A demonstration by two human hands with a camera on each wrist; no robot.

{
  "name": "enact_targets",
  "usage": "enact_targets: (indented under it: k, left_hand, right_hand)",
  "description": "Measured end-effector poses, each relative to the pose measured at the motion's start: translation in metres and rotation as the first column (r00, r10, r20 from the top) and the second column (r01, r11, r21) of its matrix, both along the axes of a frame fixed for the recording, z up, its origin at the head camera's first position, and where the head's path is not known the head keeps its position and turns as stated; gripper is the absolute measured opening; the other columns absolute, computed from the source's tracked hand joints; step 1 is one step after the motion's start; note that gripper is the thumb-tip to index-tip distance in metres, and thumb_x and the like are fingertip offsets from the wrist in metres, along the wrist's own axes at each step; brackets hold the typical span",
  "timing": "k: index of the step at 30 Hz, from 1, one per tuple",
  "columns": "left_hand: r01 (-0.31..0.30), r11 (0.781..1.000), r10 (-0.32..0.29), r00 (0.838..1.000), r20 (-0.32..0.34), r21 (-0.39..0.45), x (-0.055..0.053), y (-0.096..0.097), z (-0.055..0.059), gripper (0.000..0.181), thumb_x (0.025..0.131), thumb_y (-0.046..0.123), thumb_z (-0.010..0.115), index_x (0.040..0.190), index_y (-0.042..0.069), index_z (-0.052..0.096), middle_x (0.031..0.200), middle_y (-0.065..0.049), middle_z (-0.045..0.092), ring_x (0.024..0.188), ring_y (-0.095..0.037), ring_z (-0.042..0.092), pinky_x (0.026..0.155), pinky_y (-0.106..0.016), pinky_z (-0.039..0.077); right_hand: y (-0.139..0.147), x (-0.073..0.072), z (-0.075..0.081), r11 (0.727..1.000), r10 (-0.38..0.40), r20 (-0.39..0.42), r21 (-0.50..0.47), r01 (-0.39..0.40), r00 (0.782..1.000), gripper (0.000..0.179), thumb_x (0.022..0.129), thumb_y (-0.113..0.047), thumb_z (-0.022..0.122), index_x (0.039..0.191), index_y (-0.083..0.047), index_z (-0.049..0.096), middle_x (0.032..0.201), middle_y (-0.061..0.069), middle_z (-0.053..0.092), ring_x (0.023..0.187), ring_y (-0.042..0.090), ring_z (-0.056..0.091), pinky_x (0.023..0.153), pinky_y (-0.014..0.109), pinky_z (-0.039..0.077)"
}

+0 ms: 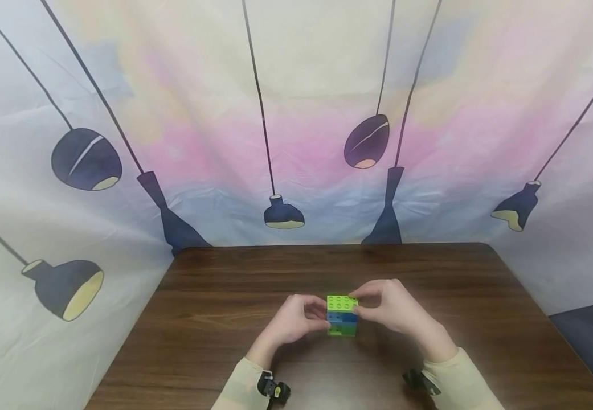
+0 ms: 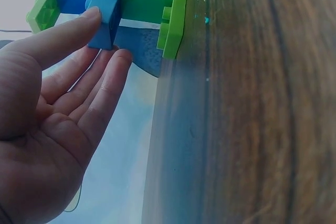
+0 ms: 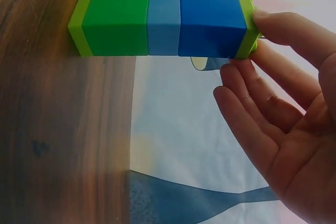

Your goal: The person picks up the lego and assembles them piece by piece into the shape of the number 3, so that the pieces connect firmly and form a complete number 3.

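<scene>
A small stack of toy building bricks stands upright on the wooden table. Its lowest layer is a lime plate (image 3: pixel 79 27), then come a green brick (image 3: pixel 116 24), a light blue piece (image 2: pixel 107 11) and a dark blue brick (image 3: pixel 212 24). Capping it is a lime studded plate (image 1: pixel 340 303). My left hand (image 1: pixel 294 320) pinches the light blue middle piece, thumb on the near side and fingers behind. From the other side my right hand (image 1: pixel 397 307) pinches the corner of the top lime plate between thumb and fingers. The remaining right fingers extend below that plate.
The dark brown table (image 1: pixel 214 319) extends around the stack on every side. Behind it hangs a cloth backdrop (image 1: pixel 306 136) printed with lamps. A black wrist camera (image 1: pixel 273 390) is on the left sleeve, and another black camera (image 1: pixel 421 381) on the right one.
</scene>
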State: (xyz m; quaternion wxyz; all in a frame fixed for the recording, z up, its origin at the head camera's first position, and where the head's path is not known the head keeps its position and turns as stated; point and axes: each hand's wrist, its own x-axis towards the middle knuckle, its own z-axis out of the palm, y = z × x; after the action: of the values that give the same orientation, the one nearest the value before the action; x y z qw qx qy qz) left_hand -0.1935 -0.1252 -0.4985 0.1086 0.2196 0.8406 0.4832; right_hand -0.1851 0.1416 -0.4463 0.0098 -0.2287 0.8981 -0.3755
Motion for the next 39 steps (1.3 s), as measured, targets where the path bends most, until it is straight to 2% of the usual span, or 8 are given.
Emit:
enact_targets:
  k: [9, 18, 25, 34, 39]
  left_hand:
    - [0.006, 1.0, -0.006, 1.0, -0.002, 0.009, 0.002, -0.002, 0.001, 0.03, 0.082, 0.022, 0.084, 0.109, 0.015, 0.072, 0.095, 0.003, 0.072, 0.083, -0.009, 0.069, 0.072, -0.025, 0.055]
    - [0.011, 1.0, -0.011, 1.0, -0.002, 0.008, 0.002, -0.003, 0.0, 0.029, 0.082, 0.022, 0.084, 0.108, 0.016, 0.072, 0.092, 0.005, 0.072, 0.082, -0.009, 0.069, 0.071, -0.026, 0.055]
    - [0.007, 1.0, -0.007, 1.0, -0.005, 0.003, 0.001, -0.001, 0.0, 0.029, 0.082, 0.022, 0.084, 0.108, 0.016, 0.072, 0.093, 0.005, 0.072, 0.083, -0.009, 0.069, 0.071, -0.026, 0.055]
    - [0.014, 1.0, -0.014, 1.0, -0.007, 0.017, 0.002, -0.001, 0.0, 0.029, 0.082, 0.021, 0.084, 0.108, 0.016, 0.073, 0.092, 0.008, 0.071, 0.083, -0.009, 0.069, 0.071, -0.025, 0.055]
    - [0.019, 0.999, -0.019, 1.0, -0.005, 0.029, 0.002, -0.002, 0.001, 0.029, 0.082, 0.021, 0.084, 0.108, 0.016, 0.073, 0.091, 0.008, 0.071, 0.083, -0.009, 0.069, 0.071, -0.026, 0.056]
  right_hand:
    - [0.0, -0.001, -0.001, 1.0, 0.002, 0.026, -0.017, -0.001, 1.0, 0.025, 0.081, -0.036, 0.084, 0.104, -0.032, 0.076, 0.1, -0.018, 0.071, 0.099, 0.009, 0.065, 0.091, 0.046, 0.052]
    - [0.004, -0.007, -0.01, 0.996, 0.032, 0.055, -0.083, -0.027, 0.998, 0.029, 0.081, -0.044, 0.082, 0.107, -0.034, 0.073, 0.102, -0.022, 0.069, 0.099, 0.004, 0.064, 0.09, 0.038, 0.052]
    - [0.01, -0.01, -0.019, 0.983, 0.091, 0.143, -0.172, -0.065, 0.985, 0.047, 0.083, -0.044, 0.08, 0.121, -0.017, 0.07, 0.107, -0.012, 0.07, 0.096, 0.01, 0.067, 0.083, 0.029, 0.054]
    - [0.013, -0.006, -0.038, 0.957, 0.157, 0.258, -0.276, -0.083, 0.953, 0.053, 0.081, -0.03, 0.084, 0.126, -0.014, 0.063, 0.113, 0.004, 0.069, 0.099, 0.019, 0.069, 0.082, 0.031, 0.056]
    - [0.013, -0.002, -0.048, 0.955, 0.141, 0.297, -0.292, -0.051, 0.944, 0.055, 0.082, -0.027, 0.084, 0.128, -0.011, 0.06, 0.111, 0.006, 0.069, 0.098, 0.02, 0.069, 0.081, 0.031, 0.057]
